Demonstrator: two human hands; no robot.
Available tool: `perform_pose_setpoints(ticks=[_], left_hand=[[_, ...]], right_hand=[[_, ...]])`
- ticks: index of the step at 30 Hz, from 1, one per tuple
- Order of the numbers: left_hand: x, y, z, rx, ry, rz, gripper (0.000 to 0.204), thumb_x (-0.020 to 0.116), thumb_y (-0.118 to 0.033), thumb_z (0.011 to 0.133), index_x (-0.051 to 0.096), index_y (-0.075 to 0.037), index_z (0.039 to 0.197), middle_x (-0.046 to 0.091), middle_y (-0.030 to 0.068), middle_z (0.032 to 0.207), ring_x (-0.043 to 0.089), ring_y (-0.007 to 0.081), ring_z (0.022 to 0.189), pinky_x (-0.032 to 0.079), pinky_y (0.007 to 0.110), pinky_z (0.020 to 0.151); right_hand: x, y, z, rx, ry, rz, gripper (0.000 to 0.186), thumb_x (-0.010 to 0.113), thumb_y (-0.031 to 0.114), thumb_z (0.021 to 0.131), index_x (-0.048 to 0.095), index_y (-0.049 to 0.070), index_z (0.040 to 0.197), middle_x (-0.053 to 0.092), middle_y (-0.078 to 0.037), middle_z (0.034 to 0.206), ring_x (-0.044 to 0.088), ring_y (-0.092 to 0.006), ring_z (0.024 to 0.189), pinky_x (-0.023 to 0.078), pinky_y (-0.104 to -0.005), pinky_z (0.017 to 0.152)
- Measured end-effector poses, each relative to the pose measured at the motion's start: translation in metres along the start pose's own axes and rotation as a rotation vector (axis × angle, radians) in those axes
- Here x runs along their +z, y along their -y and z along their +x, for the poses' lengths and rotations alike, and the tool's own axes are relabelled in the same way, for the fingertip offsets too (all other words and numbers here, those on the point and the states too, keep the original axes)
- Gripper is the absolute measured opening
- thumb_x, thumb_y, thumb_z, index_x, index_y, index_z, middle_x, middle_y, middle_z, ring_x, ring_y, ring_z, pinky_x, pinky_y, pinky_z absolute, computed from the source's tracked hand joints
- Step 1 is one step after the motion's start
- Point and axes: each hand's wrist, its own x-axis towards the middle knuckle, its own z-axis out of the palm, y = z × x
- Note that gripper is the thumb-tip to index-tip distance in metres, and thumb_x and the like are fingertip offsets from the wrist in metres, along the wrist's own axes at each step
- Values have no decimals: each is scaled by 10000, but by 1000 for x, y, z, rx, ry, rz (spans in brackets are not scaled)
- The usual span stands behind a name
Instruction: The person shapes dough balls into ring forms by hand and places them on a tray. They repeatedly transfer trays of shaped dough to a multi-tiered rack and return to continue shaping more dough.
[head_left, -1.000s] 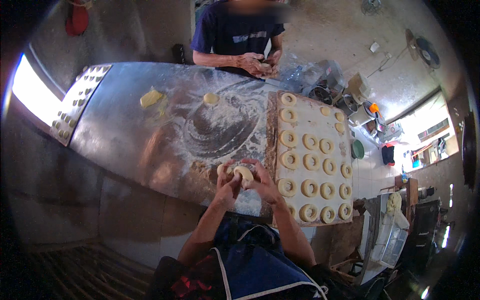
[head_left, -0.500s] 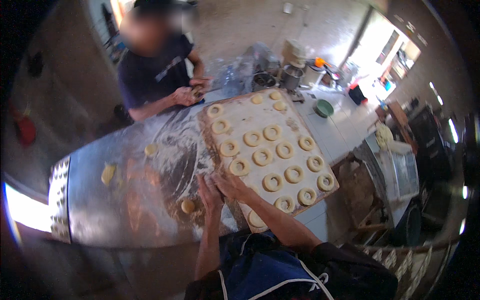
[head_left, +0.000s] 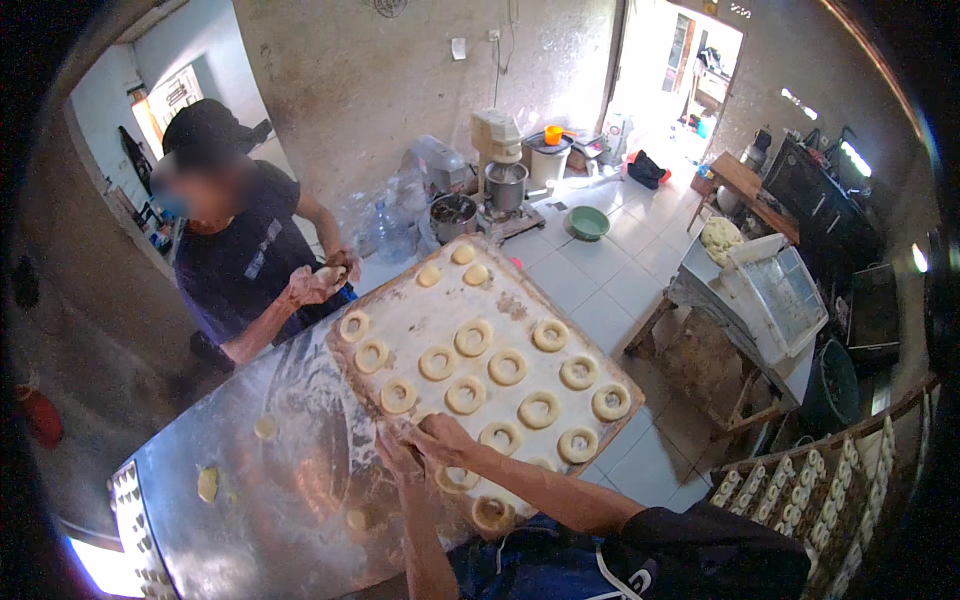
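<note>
My left hand (head_left: 400, 455) and my right hand (head_left: 445, 443) meet over the left edge of a floured board (head_left: 520, 285), fingers curled in against each other. Whatever lies between them is hidden by the fingers. Several pale dough rings (head_left: 465, 395) rest on the board, some close beside my right hand and forearm. Three small dough rounds (head_left: 463, 254) lie at its far end. On the metal table (head_left: 270, 480), left of my hands, are a dough piece (head_left: 357, 520), another round (head_left: 265, 427) and a flattened yellowish lump (head_left: 208, 484).
Across the table a person (head_left: 240, 250) works a small piece with both hands. Behind the board stand a mixer (head_left: 497, 140), a water bottle (head_left: 385, 230) and a green basin (head_left: 588, 223). At right are a side table with a clear bin (head_left: 785, 295) and a rack of dough rings (head_left: 800, 490).
My view has tilted up and turned, so more of the room shows. My hands stay together at the board's left edge. The other person's hands remain close together.
</note>
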Motion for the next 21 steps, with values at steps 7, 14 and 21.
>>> perform_pose_setpoints(ticks=[7,14,21], left_hand=[[32,36,34,52,-16,198,302,453,-279,984,581,-8,1012,565,89,880,542,201,840,453,367,750],[43,98,67,264,-286,106,410,521,-312,981,508,-3,1249,564,117,1132,561,225,975,470,367,852],[86,96,71,973,-235,1016,280,515,-249,983,548,-16,1135,606,133,979,591,216,884,484,384,778]], right_hand=[[-48,-27,17,-61,-166,189,522,518,409,941,592,-41,687,433,-194,510,408,-271,452,377,-410,487],[-87,-59,43,-317,-257,216,480,509,403,941,646,-15,748,480,-203,539,503,-315,466,410,-419,500],[-113,-76,56,-401,-174,173,446,510,385,932,668,4,763,530,-228,590,519,-374,503,428,-433,517]])
